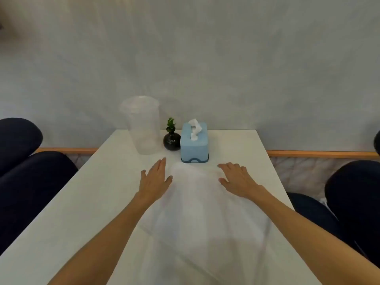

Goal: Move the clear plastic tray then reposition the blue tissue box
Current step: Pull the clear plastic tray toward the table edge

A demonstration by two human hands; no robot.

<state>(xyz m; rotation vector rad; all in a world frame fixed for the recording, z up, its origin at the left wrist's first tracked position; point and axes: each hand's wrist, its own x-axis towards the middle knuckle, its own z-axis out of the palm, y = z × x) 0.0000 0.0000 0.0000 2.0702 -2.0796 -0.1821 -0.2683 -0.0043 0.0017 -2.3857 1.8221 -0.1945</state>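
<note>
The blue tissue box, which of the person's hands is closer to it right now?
Roughly equal; right looks slightly nearer. The right hand lies in front of the blue tissue box, off its right corner. The left hand lies in front, off its left, nearer the clear container.

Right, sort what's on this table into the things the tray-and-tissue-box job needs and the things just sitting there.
Part of the job:
clear plastic tray, lying between both hands
blue tissue box, just beyond the tray
left hand and right hand, open at the tray's sides

Just sitting there:
clear plastic container, back left
small potted plant, between container and tissue box
</note>
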